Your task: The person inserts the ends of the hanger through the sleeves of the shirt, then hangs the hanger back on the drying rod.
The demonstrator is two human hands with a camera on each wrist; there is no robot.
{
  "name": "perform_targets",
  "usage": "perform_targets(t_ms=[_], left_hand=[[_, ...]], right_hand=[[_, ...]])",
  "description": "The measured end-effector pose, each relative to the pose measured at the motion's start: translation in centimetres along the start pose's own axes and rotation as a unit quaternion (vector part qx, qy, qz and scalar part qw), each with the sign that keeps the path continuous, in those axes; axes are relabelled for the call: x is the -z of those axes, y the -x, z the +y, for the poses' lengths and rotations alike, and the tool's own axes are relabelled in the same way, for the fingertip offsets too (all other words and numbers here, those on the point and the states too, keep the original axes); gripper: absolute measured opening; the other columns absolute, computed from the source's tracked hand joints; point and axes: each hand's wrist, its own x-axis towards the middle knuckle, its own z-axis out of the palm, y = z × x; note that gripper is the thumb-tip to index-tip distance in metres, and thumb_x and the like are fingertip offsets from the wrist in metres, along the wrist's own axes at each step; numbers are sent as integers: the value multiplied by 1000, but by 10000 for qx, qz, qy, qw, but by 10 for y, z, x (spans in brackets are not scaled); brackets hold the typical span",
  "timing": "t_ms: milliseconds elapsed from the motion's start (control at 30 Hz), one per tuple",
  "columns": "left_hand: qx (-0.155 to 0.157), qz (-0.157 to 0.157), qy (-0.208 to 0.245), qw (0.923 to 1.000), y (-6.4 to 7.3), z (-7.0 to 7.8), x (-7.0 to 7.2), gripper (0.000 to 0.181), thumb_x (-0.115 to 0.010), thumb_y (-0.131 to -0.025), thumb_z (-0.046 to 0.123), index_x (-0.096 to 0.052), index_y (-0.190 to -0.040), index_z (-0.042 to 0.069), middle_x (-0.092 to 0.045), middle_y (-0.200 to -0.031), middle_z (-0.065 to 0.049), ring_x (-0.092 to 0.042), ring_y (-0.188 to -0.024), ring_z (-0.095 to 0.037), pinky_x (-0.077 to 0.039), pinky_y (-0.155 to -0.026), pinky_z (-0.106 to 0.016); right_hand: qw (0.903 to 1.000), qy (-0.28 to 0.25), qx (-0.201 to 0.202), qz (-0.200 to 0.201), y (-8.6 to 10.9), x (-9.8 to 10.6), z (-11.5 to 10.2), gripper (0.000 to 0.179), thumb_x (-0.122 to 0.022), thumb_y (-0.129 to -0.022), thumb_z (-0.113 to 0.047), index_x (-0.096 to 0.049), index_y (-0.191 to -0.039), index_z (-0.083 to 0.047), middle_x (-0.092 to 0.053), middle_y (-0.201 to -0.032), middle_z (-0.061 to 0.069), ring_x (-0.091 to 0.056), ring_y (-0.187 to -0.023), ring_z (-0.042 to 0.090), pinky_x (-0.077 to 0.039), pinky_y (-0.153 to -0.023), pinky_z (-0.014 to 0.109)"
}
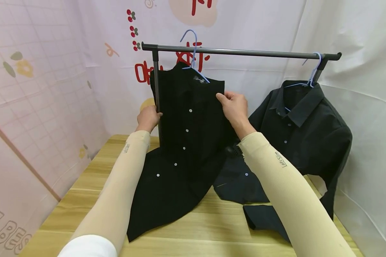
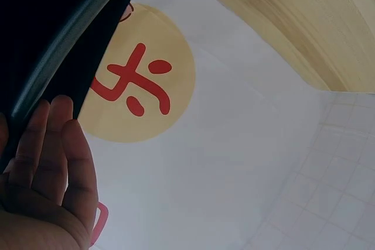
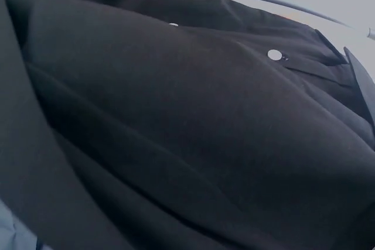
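Observation:
A black garment with a row of white buttons hangs from a blue hanger and looks sleeveless from here; its lower part spreads over the table. My right hand pinches its shoulder edge between thumb and fingers. At the other side, my left hand holds the dark upright post of the rack, thumb in front. In the left wrist view its fingers lie along the post and the dark cloth behind. Black cloth fills most of the right wrist view, hiding the right hand there.
A dark collared shirt hangs on another blue hanger at the right end of the rack's bar. Below is a wooden table. Printed white cloth stands behind the rack, with more at both sides.

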Motion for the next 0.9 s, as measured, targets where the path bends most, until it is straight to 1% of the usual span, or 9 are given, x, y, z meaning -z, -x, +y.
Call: perform_targets(t_ms=[67,133,333,400,467,533,567,667,900], left_hand=[[8,-15,-46,10000,1,0,1,27,-56,-102,26,-62,-107,0,-65,-99,-17,-62,-91,-35,-50,-77,-51],[-5,-14,-75,10000,1,-1,2,27,-56,-102,25,-62,-107,-1,-64,-100,-18,-61,-91,-35,-50,-77,-51],[-66,18,-126,9999,0,0,1,26,-54,-102,24,-61,-104,-1,-64,-98,-19,-62,-92,-37,-50,-77,-52],[-52,-1,-129,9999,-1,1,1,26,-54,-102,24,-61,-103,-1,-64,-98,-19,-62,-92,-36,-50,-77,-51],[-38,-24,-109,9999,0,3,0,25,-55,-102,24,-61,-104,-1,-64,-98,-19,-61,-92,-36,-50,-77,-51],[-19,-46,-74,10000,0,4,-1,26,-55,-102,23,-61,-105,-1,-64,-99,-19,-61,-91,-36,-50,-77,-50],[2,-48,-89,9999,0,5,-1,26,-55,-102,24,-61,-106,-1,-63,-99,-19,-61,-91,-35,-50,-77,-50],[50,-63,-90,9999,-1,5,-1,26,-55,-103,25,-61,-108,0,-63,-100,-18,-60,-90,-34,-49,-77,-50],[47,-87,-21,9999,1,2,1,28,-55,-103,25,-60,-112,-1,-63,-104,-20,-61,-93,-37,-49,-79,-52]], right_hand=[[9999,83,-55,-56,-2,-6,-7,36,-62,-98,-39,-71,-81,-9,-48,-61,-1,-50,-71,20,-37,-60,31],[9997,186,-92,-101,-3,-13,-14,36,-61,-99,-39,-71,-82,-9,-48,-61,-1,-49,-70,19,-37,-60,31],[9990,278,-191,-282,-3,-31,-19,46,-62,-98,-38,-53,-66,-6,-34,-58,1,-39,-58,22,-29,-53,32],[9974,282,-310,-584,-1,-34,-16,42,-62,-98,-37,-60,-71,-5,-43,-64,3,-46,-65,22,-35,-57,32],[9944,246,-455,-924,2,-34,-13,34,-62,-99,-36,-71,-86,-7,-59,-80,4,-55,-80,21,-45,-68,33],[9911,196,-528,-1207,4,-32,-11,32,-61,-99,-37,-75,-108,-10,-67,-105,5,-59,-102,21,-49,-86,37],[9900,173,-529,-1292,5,-31,-11,34,-61,-99,-38,-73,-119,-13,-67,-119,4,-57,-113,20,-48,-94,39],[9888,106,-472,-1413,7,-28,-9,39,-59,-100,-41,-69,-128,-15,-62,-132,3,-55,-121,21,-45,-100,42],[9895,-93,-510,-1347,15,-17,-3,44,-56,-99,-50,-73,-119,-14,-69,-113,4,-60,-106,21,-46,-95,43]])
